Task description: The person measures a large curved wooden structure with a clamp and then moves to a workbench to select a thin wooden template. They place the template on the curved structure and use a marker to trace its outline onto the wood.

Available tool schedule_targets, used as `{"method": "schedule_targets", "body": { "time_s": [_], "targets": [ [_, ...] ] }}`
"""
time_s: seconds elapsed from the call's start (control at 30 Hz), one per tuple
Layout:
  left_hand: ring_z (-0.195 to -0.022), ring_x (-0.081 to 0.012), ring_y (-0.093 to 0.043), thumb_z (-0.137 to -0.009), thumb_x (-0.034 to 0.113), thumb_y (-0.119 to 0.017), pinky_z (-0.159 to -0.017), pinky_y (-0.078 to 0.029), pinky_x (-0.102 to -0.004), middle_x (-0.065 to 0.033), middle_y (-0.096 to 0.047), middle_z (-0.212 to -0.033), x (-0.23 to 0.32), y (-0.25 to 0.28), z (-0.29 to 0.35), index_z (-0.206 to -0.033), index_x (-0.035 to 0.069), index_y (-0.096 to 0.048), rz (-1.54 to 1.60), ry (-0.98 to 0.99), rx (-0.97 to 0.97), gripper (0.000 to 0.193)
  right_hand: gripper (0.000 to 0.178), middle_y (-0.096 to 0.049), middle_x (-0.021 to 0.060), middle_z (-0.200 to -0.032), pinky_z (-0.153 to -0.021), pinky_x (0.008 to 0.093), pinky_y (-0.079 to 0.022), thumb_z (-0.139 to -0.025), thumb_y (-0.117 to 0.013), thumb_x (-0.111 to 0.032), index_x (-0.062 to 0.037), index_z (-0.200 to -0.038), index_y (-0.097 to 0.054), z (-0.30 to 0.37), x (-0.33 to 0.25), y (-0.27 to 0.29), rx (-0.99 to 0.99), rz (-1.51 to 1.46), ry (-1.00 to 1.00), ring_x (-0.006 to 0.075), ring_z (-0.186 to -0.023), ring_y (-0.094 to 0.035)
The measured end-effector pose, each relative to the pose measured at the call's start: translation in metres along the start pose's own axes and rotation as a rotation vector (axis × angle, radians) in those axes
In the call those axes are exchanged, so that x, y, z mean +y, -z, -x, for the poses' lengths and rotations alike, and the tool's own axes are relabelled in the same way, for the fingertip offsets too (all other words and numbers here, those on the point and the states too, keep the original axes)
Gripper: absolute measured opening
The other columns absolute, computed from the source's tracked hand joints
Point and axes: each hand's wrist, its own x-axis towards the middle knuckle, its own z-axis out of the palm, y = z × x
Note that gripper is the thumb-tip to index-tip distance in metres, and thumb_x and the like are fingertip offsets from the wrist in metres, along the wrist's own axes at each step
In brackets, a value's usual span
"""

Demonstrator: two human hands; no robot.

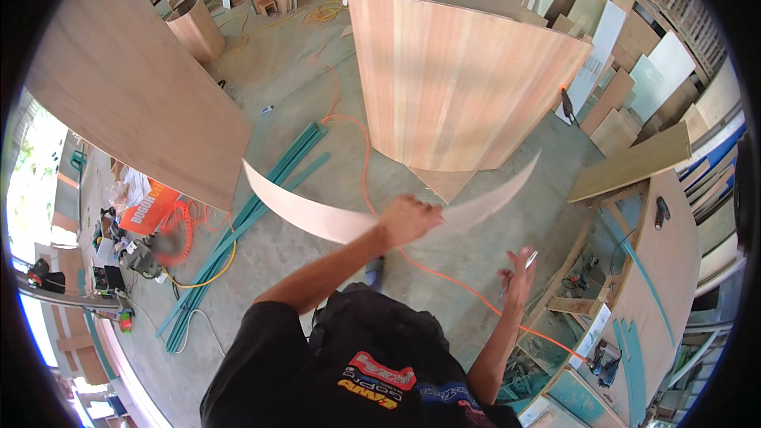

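Observation:
My left hand (pixel 408 220) grips the middle of a thin, pale crescent-shaped wooden board (pixel 313 215), its fingers closed over the edge. The board's two pointed tips rise to either side, and its right part is blurred. Off to the right my right hand (pixel 517 276) is raised, apart from the board. A small white stick-like thing (pixel 532 258) sits between its fingers, too small to name exactly. Beyond the board stands a large curved cabinet (pixel 468 79) faced in striped wood, with a pointed wooden piece (pixel 442 183) at its foot.
A large plywood panel (pixel 143 87) stands at left. Teal strips (pixel 261 190) lie on the floor beside an orange cord (pixel 444 271). An orange box (pixel 151 206) and power tools are further left. At right, a workbench (pixel 658 269) carries a dark tool (pixel 661 212); boards (pixel 666 71) lean behind.

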Motion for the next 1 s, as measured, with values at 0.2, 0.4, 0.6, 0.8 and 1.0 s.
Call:
{"method": "schedule_targets", "body": {
  "time_s": [0.2, 0.4, 0.6, 0.8, 1.0],
  "targets": [
    [-0.070, -0.0219, -0.066, -0.093, 0.027, -0.056, -0.073, -0.047, -0.0360, -0.0045, -0.065, -0.070, -0.026, -0.027, 0.031, -0.089, 0.010, -0.060, 0.200, -0.083, -0.118, 0.018, 0.086, -0.056, 0.0090, -0.086, -0.039, 0.0209, -0.027, -0.082, -0.060, -0.072, -0.0151, -0.142, -0.035, -0.086, 0.010, -0.119, -0.093, 0.041, -0.378, 0.0101, -0.049, -0.046],
    [-0.072, -0.0216, -0.066, -0.091, 0.023, -0.058, -0.072, -0.045, -0.0345, -0.0047, -0.066, -0.076, -0.068, -0.050, 0.025, -0.094, 0.010, -0.060, 0.276, -0.052, -0.228, 0.013, 0.063, -0.048, 0.0022, -0.067, -0.038, 0.0224, -0.026, -0.082, -0.062, -0.066, -0.0186, -0.119, -0.045, -0.136, 0.052, -0.162, -0.161, -0.206, -0.562, 0.0095, -0.045, -0.041],
    [-0.085, -0.0303, -0.068, -0.090, 0.032, -0.060, -0.074, -0.049, -0.0434, -0.0117, -0.070, -0.087, -0.121, -0.073, 0.006, -0.100, 0.009, -0.059, 0.471, 0.371, -0.412, 0.025, 0.055, -0.039, -0.0012, -0.059, -0.038, 0.0238, -0.025, -0.082, -0.062, -0.063, -0.0129, -0.100, -0.051, -0.181, 0.040, -0.198, 0.006, -0.032, -0.397, 0.0090, -0.043, -0.035],
    [-0.084, -0.0334, -0.068, -0.081, 0.059, -0.067, -0.074, -0.051, -0.0434, -0.0166, -0.070, -0.089, -0.209, -0.090, 0.011, -0.098, 0.012, -0.066, 0.559, 0.587, -0.692, 0.050, 0.059, -0.035, -0.0019, -0.057, -0.039, 0.0255, -0.025, -0.081, -0.062, -0.065, -0.0087, -0.092, -0.050, -0.247, 0.027, -0.218, -0.025, 0.120, -0.584, 0.0101, -0.043, -0.032],
    [-0.076, -0.0301, -0.068, -0.082, 0.073, -0.057, -0.077, -0.050, -0.0417, -0.0115, -0.070, -0.075, -0.307, -0.063, 0.000, -0.074, 0.010, -0.071, 0.641, 0.818, -0.628, 0.064, 0.097, -0.047, 0.0078, -0.076, -0.041, 0.0247, -0.027, -0.072, -0.060, -0.080, -0.0019, -0.128, -0.048, -0.306, 0.013, -0.230, -0.156, 0.363, -0.726, 0.0124, -0.047, -0.036]
  ]
}}
